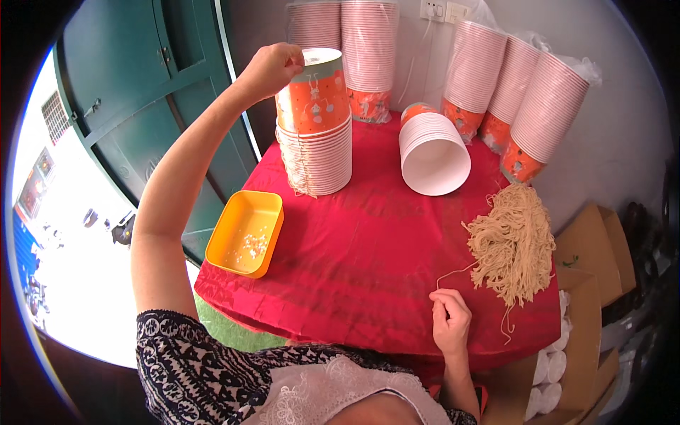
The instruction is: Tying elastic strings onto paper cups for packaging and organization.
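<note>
A stack of upturned orange-and-white paper buckets (pixel 316 159) stands at the table's back left, with pale strands hanging down its side. At its top, my left hand (pixel 278 69) is closed with curled fingers on the base edge of the uppermost bucket; the fingertips are partly hidden. My right hand (pixel 451 319) is closed in a pinch near the front right of the table. Between its fingers is the end of a beige string (pixel 457 272), which runs back to a loose heap of strings (pixel 513 244).
A yellow plastic bin (pixel 265 259) with small white bits sits at the table's left edge. Another bucket stack (pixel 435 166) lies on its side, mouth toward me. Plastic-wrapped stacks (pixel 476 67) line the wall. Cardboard boxes (pixel 598 248) stand on the right beside the red-covered table (pixel 368 255).
</note>
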### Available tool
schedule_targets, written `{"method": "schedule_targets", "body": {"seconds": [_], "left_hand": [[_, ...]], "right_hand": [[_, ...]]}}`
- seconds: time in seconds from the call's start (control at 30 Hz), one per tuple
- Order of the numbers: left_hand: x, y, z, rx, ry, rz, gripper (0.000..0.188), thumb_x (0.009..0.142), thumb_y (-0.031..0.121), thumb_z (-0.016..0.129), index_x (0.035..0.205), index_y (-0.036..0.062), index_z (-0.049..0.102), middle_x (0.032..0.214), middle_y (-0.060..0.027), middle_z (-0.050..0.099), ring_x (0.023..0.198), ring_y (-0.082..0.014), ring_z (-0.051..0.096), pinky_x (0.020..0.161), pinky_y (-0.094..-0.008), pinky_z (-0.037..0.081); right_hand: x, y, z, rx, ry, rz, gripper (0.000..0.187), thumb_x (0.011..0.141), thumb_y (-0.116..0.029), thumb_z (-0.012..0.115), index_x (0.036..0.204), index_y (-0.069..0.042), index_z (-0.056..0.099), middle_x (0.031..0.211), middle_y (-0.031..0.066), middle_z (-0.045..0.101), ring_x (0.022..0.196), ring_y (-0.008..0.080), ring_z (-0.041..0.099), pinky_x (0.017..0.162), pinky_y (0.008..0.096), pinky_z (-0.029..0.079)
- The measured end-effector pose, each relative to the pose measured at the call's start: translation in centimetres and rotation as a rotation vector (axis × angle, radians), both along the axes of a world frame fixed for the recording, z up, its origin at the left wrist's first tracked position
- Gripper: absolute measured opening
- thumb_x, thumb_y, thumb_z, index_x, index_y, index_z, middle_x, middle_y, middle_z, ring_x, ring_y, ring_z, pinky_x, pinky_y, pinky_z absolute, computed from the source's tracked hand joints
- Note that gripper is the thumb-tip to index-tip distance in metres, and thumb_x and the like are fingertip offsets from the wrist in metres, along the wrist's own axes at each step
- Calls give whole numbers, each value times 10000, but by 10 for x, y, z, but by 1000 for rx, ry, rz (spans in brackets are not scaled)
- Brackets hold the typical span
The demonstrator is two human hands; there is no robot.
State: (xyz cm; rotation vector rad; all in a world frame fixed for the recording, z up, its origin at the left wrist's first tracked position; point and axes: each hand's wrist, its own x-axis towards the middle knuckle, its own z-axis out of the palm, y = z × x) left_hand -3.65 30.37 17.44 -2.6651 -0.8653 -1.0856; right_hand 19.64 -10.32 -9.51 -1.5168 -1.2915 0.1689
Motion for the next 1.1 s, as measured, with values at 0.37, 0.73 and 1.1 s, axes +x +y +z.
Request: {"method": "schedule_targets", "body": {"seconds": [0.37, 0.73, 1.1], "left_hand": [[-1, -1, -26, 182, -118, -109, 74, 803, 32, 620, 843, -20, 653, 862, -152, 623, 769, -355, 651, 700, -411, 525], [26, -40, -40, 617, -3, 303, 126, 800, 93, 618, 874, 4, 667, 1076, -184, 617, 960, -364, 628, 763, -450, 558], [157, -95, -159, 21, -85, -229, 186, 856, 121, 679, 961, 28, 558, 919, -166, 600, 792, -383, 637, 680, -467, 525]], "right_hand": [[1, -1, 0, 11, -16, -5, 83, 882, 60, 585, 932, 50, 651, 941, 171, 669, 841, 295, 674, 745, 349, 543], [1, 2, 0, 40, -32, 22, 98, 883, 71, 563, 921, 55, 652, 934, 154, 673, 830, 245, 672, 726, 313, 534], [1, -1, 0, 54, -23, 29, 99, 868, 61, 590, 929, 44, 665, 926, 157, 669, 834, 270, 682, 725, 325, 542]]}}
